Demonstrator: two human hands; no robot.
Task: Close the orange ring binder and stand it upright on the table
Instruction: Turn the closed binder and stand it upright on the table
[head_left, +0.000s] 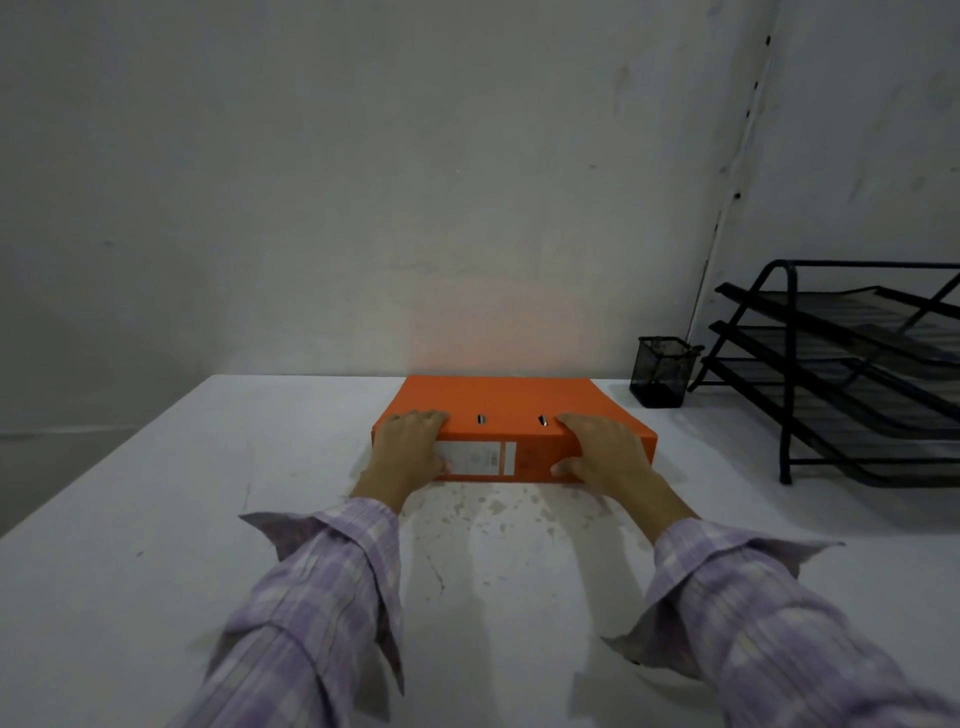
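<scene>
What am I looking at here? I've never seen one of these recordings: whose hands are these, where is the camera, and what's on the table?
There is no machine: a person wears a camera on the head, looking down at their own hands. The left hand and right hand each take a grip on the spine end of a closed orange ring binder, which lies flat on the white table. At the back right stand a black mesh pen cup and a black stacked letter tray.

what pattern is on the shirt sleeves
Pale purple and white plaid on both sleeves, clearest in the head view.
</scene>
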